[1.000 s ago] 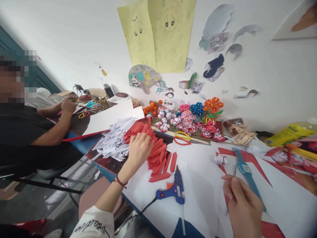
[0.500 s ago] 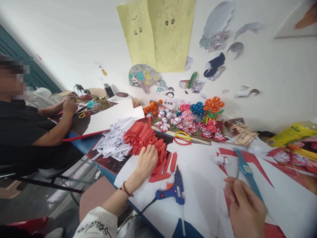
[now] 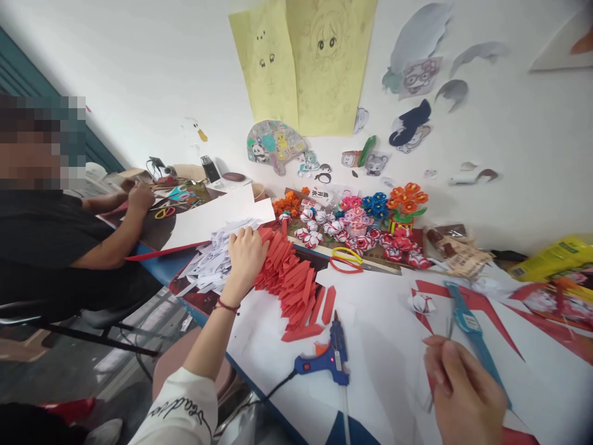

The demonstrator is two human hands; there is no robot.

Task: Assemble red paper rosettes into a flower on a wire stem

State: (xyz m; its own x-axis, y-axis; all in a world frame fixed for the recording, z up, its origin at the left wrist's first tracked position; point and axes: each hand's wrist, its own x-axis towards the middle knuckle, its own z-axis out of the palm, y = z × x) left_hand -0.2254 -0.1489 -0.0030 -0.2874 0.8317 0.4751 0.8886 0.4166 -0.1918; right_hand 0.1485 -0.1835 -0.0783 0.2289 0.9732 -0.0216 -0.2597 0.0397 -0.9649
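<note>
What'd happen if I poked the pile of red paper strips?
The red paper strips would probably feel light, being thin paper. Their creased-looking shapes might be slightly stiff. Loosely heaped, they'd likely slide apart.

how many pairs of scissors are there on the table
2: one pair just in front of the paper flowers, another pair on the left by the other person's forearm. More may be hidden.

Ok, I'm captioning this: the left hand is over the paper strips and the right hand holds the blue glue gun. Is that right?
Not quite: the right hand holds a thin grey tool; the blue glue gun lies on the white paper, as the head view shows. The left hand is over the paper strips.
</note>
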